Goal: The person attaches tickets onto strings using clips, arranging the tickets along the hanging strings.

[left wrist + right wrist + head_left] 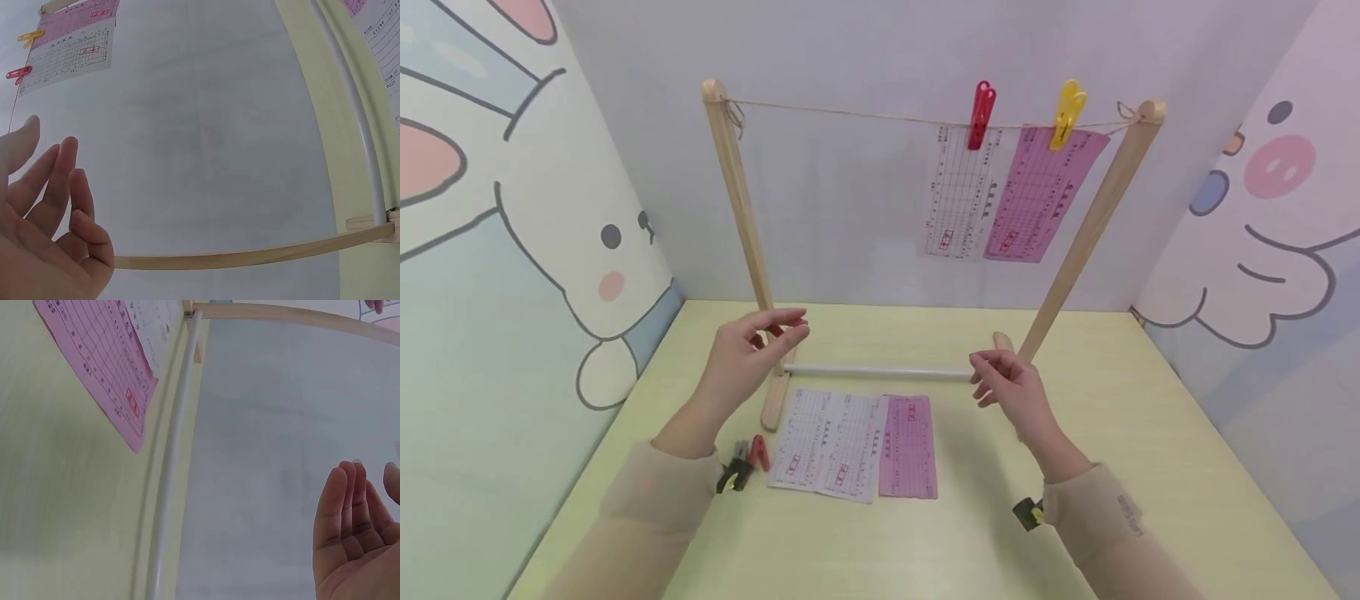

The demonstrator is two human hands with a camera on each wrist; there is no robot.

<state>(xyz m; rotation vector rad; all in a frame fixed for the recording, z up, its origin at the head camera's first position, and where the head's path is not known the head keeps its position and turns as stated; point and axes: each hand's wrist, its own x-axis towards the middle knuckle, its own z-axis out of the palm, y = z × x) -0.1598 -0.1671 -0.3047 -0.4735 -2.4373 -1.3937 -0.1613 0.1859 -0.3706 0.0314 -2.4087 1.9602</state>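
On the string (pixel 850 111) between two wooden posts hang a white printed form (pixel 962 196) under a red clothespin (pixel 981 117) and a pink printed form (pixel 1045 200) under a yellow clothespin (pixel 1066 117). My left hand (pixel 748 346) is raised by the left post, fingers loosely bent, holding nothing. My right hand (pixel 1011 387) hovers near the foot of the right post, fingers relaxed and nothing between them. White forms (pixel 827 446) and a pink form (pixel 910 450) lie side by side on the table. A red clothespin (pixel 760 452) rests beside them, near my left sleeve.
The left post (pixel 741 200) and right post (pixel 1090 242) stand on wooden feet, joined low down by a white rod (pixel 880 372). A dark object (pixel 736 473) shows at the left cuff. Walls with cartoon animals enclose the yellowish table (pixel 970 550).
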